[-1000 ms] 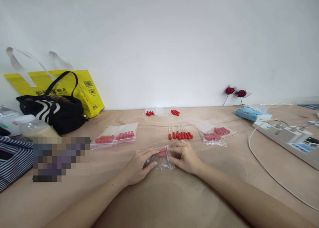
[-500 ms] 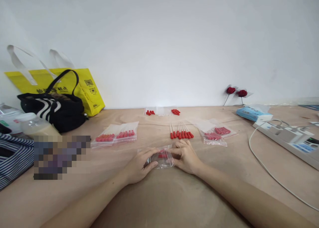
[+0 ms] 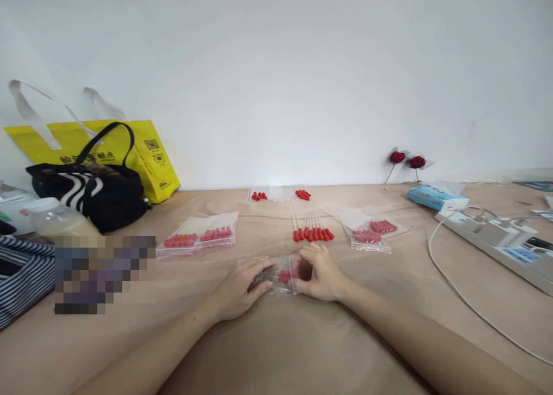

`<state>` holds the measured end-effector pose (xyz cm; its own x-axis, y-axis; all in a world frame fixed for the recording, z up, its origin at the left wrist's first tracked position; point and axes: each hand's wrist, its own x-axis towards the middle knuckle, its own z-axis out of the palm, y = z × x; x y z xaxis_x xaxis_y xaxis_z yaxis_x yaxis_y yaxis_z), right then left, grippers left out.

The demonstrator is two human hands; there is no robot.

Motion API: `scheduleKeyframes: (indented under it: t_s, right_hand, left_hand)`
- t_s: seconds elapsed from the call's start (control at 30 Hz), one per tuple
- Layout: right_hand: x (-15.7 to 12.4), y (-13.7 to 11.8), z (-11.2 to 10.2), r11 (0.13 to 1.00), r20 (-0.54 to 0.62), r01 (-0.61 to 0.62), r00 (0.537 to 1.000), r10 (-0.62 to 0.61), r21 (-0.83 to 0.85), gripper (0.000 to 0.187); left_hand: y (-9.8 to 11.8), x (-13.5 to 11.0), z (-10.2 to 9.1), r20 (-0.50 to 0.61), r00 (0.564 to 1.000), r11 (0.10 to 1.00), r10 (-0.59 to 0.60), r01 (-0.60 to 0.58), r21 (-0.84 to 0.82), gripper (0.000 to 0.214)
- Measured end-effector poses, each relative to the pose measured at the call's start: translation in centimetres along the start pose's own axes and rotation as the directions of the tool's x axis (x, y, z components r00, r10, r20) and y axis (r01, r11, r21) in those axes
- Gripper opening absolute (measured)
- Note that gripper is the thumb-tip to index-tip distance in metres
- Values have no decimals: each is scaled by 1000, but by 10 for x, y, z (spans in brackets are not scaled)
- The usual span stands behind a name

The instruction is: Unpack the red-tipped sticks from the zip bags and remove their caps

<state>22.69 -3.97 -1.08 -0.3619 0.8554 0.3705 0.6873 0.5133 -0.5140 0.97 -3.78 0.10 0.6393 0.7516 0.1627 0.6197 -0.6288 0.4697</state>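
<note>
A small clear plastic bag (image 3: 281, 278) with red-tipped pieces inside lies on the brown table between my hands. My left hand (image 3: 242, 285) pinches its left side with thumb and fingers. My right hand (image 3: 319, 275) curls over its right edge, fingers closed on it. Just beyond my right hand lies a loose row of white sticks with red tips (image 3: 311, 231).
Filled bags of red pieces lie at left (image 3: 199, 236) and right (image 3: 372, 234), two small red heaps (image 3: 280, 195) by the wall. A black striped handbag (image 3: 93, 190) and yellow tote (image 3: 147, 153) stand far left. A power strip (image 3: 501, 239) and white cable (image 3: 466, 297) lie right.
My right fingers have curled further over the bag's right edge. The red pieces inside have slid from the top of the bag toward its middle. The left hand has barely moved.
</note>
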Motion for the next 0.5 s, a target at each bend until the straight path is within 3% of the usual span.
scheduleKeyframes:
  t_s: [0.2,0.33,0.5]
  right_hand:
    - [0,-3,-1,993,67,76,994,-82,93,27]
    - [-1,-5,-3,982,103,43,993,-63,184,14]
    - [-6,9,-7,905,34,5,999,-21,424,9]
  left_hand:
    - [-2,0,2,-10,1000,1000,4,-4,6,34]
    - [-4,0,3,-2,1000,1000,-5,5,10,35]
    - [-2,-1,1,6,1000,1000,-24,24,9,34]
